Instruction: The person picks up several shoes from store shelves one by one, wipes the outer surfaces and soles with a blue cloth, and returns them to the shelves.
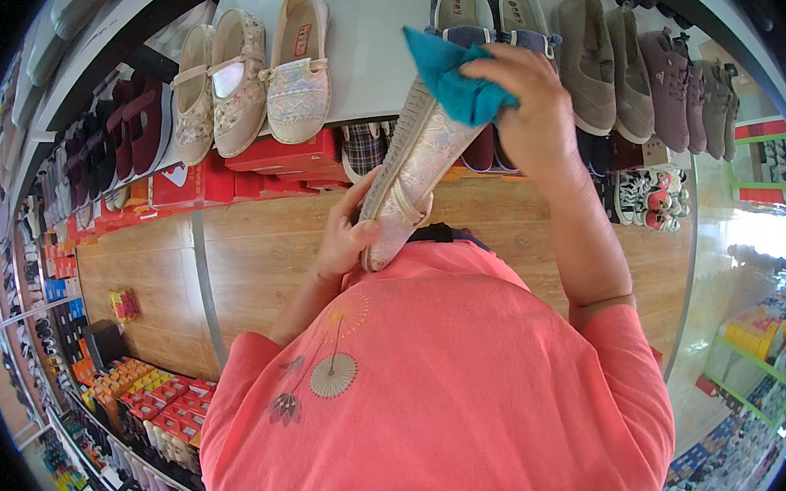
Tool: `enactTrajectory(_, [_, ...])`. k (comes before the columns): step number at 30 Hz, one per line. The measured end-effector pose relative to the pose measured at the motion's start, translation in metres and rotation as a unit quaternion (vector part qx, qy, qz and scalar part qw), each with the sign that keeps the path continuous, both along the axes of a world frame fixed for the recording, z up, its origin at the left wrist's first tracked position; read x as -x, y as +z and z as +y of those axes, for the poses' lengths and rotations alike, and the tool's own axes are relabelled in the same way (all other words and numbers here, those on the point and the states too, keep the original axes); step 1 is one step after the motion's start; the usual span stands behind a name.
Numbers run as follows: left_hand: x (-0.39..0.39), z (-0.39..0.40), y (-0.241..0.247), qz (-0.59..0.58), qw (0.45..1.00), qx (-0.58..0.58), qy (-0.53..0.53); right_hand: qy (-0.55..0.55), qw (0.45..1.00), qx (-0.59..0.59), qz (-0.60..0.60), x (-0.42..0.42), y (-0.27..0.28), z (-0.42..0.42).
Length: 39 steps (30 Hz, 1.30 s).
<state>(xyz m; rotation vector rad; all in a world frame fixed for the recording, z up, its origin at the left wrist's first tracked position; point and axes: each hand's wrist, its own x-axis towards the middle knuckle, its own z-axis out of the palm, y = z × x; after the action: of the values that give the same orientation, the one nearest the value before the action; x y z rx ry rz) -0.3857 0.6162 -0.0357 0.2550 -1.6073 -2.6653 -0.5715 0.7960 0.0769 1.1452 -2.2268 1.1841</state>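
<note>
My left hand [349, 232] grips one end of a pale patterned fabric shoe [428, 148], which is tilted with its ridged sole to the left. At the shoe's upper end, my right hand [526, 97] holds a crumpled teal cloth [458, 77] against it. The cloth hides that end of the shoe. On the white shelf [374, 50] to the left stands a single similar pale shoe [301, 72], beside a pair of floral strap shoes [236, 88]. Just beyond the cloth are blue slip-on shoes [461, 8], partly covered by it and my right hand.
Taupe flats [587, 67] and mauve lace-up shoes [662, 93] line the shelf at the right. Red shoeboxes [289, 158] and a plaid shoe [364, 150] sit below its edge. Dark shoes fill the left side. Stacked boxes [173, 401] lie at the lower left.
</note>
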Motion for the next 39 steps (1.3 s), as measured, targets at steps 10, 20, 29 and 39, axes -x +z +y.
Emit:
enactTrajectory(10, [0.021,0.012,0.032,-0.039,0.963,-0.265,0.031,0.140,0.828,0.182,-0.511,-0.030,-0.052,-0.010])
enactTrajectory(20, [0.074,-0.008,0.027,0.117,0.914,-0.379,-0.086,0.101,0.711,0.229,-0.658,-0.052,-0.070,0.018])
enactTrajectory(29, [0.080,-0.010,0.011,-0.067,0.953,-0.275,0.110,0.068,0.766,0.155,-0.621,-0.084,-0.097,0.036])
enactTrajectory(39, [0.093,-0.013,0.009,-0.085,0.954,-0.231,0.170,0.092,0.803,0.073,-0.585,-0.086,-0.103,0.034])
